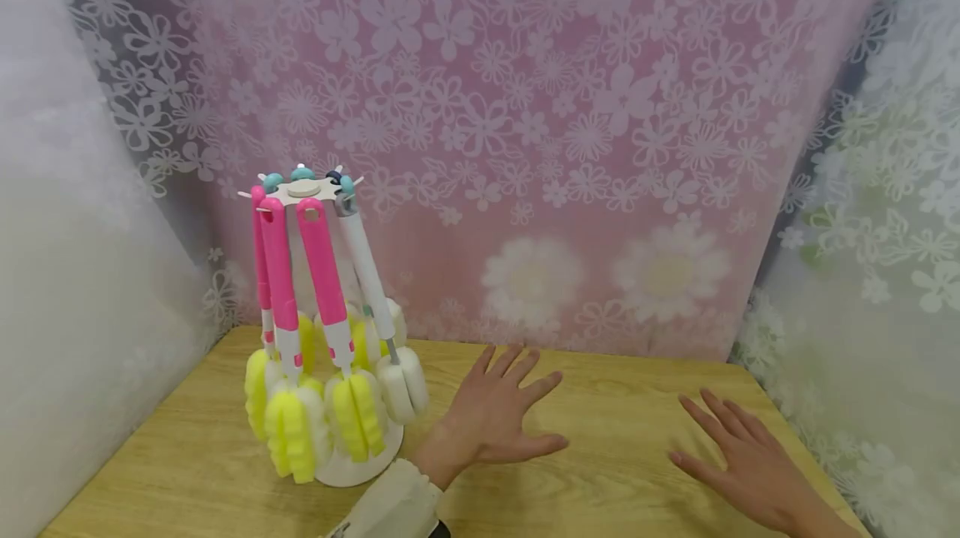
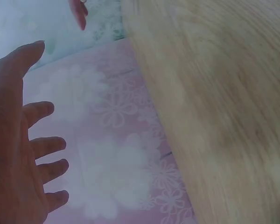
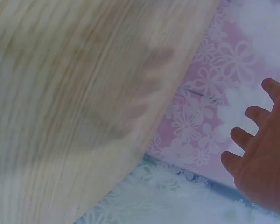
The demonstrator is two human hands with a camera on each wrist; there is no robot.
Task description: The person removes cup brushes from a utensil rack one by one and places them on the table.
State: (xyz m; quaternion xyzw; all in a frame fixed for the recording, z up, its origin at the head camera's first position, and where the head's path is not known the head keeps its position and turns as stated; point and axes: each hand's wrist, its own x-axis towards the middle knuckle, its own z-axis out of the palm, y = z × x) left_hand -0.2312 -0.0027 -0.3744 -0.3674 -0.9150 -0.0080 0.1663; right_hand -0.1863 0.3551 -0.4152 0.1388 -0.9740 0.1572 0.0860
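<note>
sponge brushes [image 1: 322, 271] hung around white rack [image 1: 303, 188], left hand [image 1: 495, 413] and right hand [image 1: 752, 465] empty, fingers [image 1: 522, 366] spread

I look ahead and down from the head; tipped wrist views, close to left hand [image 1: 495, 415] and right hand [image 1: 752, 469], share the table [image 1: 618, 438].

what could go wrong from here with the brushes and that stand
The left hand and its sleeve are close to the stand, so a careless sweep might knock it.

The brushes hang from hooks at the top, so a bump could perhaps jolt the white brush or a pink brush loose.

The sponge heads hang close together, so lifting one may drag or swing another.
</note>
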